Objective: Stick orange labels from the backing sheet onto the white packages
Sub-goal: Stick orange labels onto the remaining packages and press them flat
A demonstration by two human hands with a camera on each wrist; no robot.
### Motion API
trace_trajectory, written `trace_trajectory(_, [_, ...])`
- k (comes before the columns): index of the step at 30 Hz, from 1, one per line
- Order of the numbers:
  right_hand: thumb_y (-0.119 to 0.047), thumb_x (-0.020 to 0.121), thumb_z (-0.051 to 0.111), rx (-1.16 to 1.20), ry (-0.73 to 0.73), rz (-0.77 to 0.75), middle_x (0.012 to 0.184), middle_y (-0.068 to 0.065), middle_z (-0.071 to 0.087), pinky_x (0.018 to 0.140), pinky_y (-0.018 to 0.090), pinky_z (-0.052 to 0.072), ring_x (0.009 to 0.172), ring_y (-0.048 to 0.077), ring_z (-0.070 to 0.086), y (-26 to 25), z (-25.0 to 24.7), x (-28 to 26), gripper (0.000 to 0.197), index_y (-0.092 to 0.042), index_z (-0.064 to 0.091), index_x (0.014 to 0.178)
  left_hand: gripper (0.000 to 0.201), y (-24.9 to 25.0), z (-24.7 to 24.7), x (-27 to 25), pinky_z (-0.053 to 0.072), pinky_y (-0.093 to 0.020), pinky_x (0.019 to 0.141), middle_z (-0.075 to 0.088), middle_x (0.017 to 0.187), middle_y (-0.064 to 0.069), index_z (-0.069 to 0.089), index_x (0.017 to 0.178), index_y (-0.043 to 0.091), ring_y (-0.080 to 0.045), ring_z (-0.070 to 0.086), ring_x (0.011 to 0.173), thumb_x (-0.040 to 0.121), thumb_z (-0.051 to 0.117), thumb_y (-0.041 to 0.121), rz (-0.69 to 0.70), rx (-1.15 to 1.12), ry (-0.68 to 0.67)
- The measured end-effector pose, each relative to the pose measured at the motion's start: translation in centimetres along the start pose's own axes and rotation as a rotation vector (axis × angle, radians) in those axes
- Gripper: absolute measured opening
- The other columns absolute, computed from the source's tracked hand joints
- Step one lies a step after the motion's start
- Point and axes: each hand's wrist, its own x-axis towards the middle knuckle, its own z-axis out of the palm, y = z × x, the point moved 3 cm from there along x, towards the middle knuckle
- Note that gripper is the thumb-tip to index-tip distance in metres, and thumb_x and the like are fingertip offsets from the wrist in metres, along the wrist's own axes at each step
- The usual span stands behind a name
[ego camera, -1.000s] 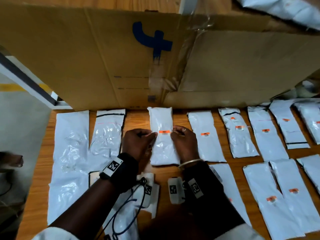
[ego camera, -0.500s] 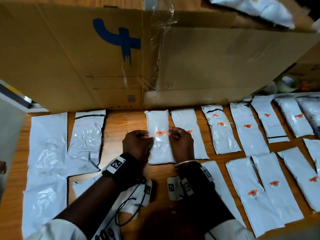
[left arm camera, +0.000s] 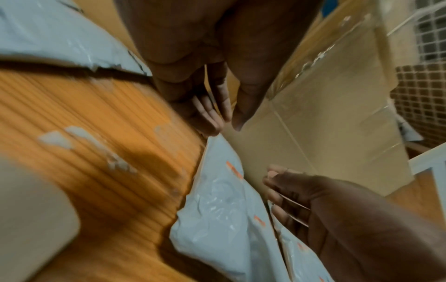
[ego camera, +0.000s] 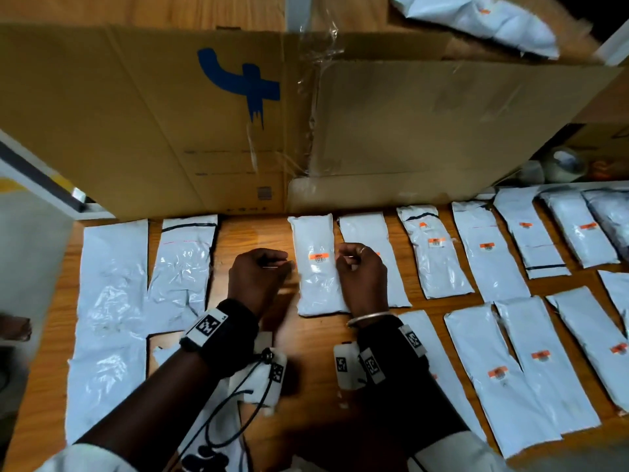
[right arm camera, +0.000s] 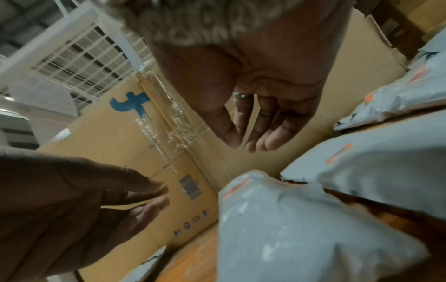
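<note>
Both forearms reach forward over the wooden table [ego camera: 258, 233], wrists banded in black straps, and the two hands hover on either side of one white package [ego camera: 316, 287] that lies lengthwise near the foot of the big cardboard box [ego camera: 136, 124]. The left hand [ego camera: 257, 277] sits just left of that package, knuckles up, its fingers [left arm camera: 210, 112] loosely bent and pointing toward the package's left edge; the left wrist view shows the fingertips near the far corner of the package, with nothing between them, so the hand is released and holds nothing. The right hand [ego camera: 362, 277] sits just right of the package, over the gap to the next package [ego camera: 366, 233], fingers [right arm camera: 263, 131] relaxed and slightly curled, a ring on one of them, a bangle at the wrist; it too grasps nothing. An orange label [ego camera: 318, 256] is stuck flat across the middle of the package between the hands, with a small printed patch just below it. To the right, more white packages [ego camera: 490, 264] lie in two rows, far and near, most bearing an orange label. To the left lie larger white packages [ego camera: 109, 294] showing no label. The backing sheet cannot be made out in any view. Another white bag [ego camera: 483, 22] rests on top of the box at the far right.
</note>
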Motion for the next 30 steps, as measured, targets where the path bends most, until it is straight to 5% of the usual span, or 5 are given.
trace_trajectory(7, [-0.015, 0.092, 0.071, 0.096, -0.128, -0.142, 0.097, -0.013, 0.073, 0.079, 0.015, 0.052, 0.082, 0.0, 0.066, -2.6, 0.0, -6.7, 0.014, -0.024, 0.073, 0.103, 0.004, 1.7, -7.9, -8.2, 0.051, -0.025, 0.056, 0.073, 0.075, -0.011, 0.076, 0.091, 0.006, -0.011, 0.067, 0.062, 0.087, 0.077, 0.008, 0.132, -0.052, 0.158])
trace_trajectory(15, [-0.04, 0.083, 0.081, -0.1, -0.454, -0.129, 0.106, 0.002, 0.065, 0.087, 0.039, 0.055, 0.094, 0.017, 0.066, 1.4, 4.6, -16.2, 0.037, -0.023, 0.063, 0.111, 0.034, -9.3, -16.2, -18.1, 0.054, -0.036, 0.081, 0.075, 0.088, -0.001, 0.074, 0.099, 0.017, -0.021, 0.072, 0.085, 0.079, 0.084, 0.043, -0.058, 0.24, 0.503])
trace_trajectory(19, [-0.054, 0.076, 0.083, -0.163, -0.46, -0.12, 0.122, 0.008, 0.061, 0.092, 0.043, 0.054, 0.111, 0.028, 0.064, 2.7, 6.1, -18.3, 0.072, -0.015, 0.055, 0.13, 0.056, -14.5, -13.5, -20.7, 0.051, -0.033, 0.08, 0.068, 0.09, 0.0, 0.059, 0.106, 0.018, -0.019, 0.067, 0.088, 0.074, 0.082, 0.058, -0.242, 0.321, 0.367])
trace_trajectory(22, [-0.033, 0.084, 0.08, -0.171, -0.476, -0.13, 0.121, 0.009, 0.068, 0.089, 0.038, 0.054, 0.112, 0.03, 0.065, 3.0, 6.2, -18.7, 0.053, -0.016, 0.055, 0.127, 0.056, -16.8, -11.7, -21.0, 0.045, -0.033, 0.065, 0.061, 0.069, 0.0, 0.054, 0.084, 0.015, -0.018, 0.062, 0.07, 0.071, 0.084, 0.06, -0.2, 0.368, 0.319])
trace_trajectory(30, [-0.014, 0.091, 0.07, -0.11, -0.307, -0.001, 0.101, -0.003, 0.063, 0.071, 0.02, 0.045, 0.091, 0.016, 0.065, 3.9, 1.4, -20.1, 0.038, -0.016, 0.058, 0.127, 0.065, -17.4, -10.4, -20.3, 0.056, -0.033, 0.075, 0.072, 0.089, 0.0, 0.058, 0.116, 0.015, -0.015, 0.07, 0.084, 0.069, 0.092, 0.045, -0.159, 0.28, 0.104])
